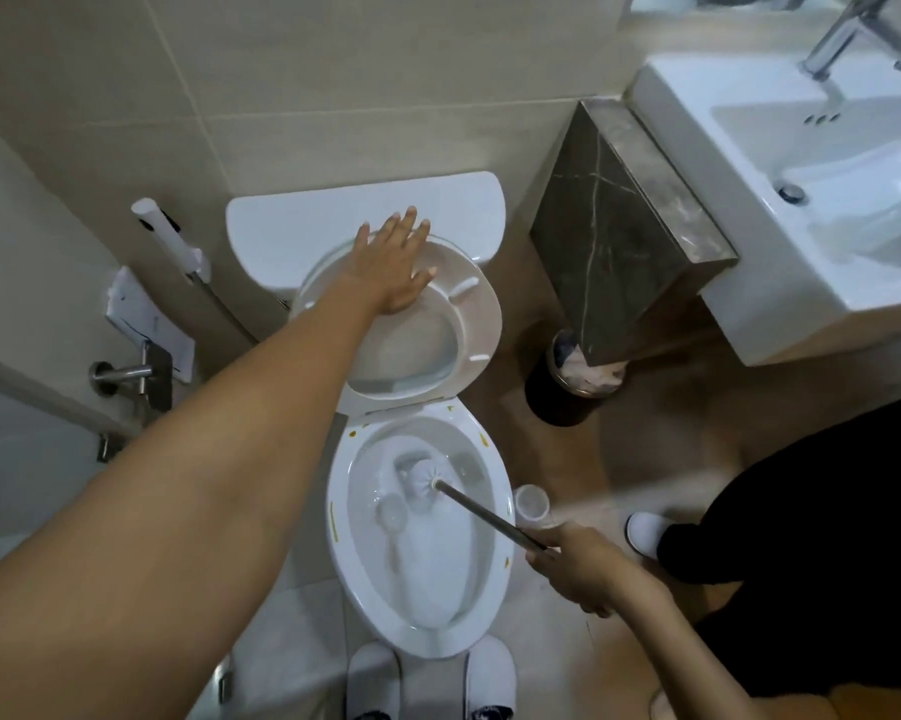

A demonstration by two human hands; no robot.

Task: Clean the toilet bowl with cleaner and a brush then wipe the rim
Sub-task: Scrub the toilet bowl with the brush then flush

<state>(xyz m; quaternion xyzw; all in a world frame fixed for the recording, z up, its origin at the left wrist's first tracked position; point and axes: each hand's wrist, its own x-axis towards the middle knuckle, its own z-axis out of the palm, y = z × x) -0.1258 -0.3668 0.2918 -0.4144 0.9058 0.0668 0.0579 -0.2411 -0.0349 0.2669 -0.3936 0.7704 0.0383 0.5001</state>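
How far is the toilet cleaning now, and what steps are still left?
Done: the toilet seat is raised, the left hand resting flat on it. In hand: the right hand grips the toilet brush, its head down in the toilet bowl. Left: yellowish spots still mark the rim, so wiping is not done. Whether cleaner was applied cannot be told.

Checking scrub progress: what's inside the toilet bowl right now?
Inside the toilet bowl: the white brush head on its metal handle, gripped by the right hand, and water. The brush hides the surface beneath it.
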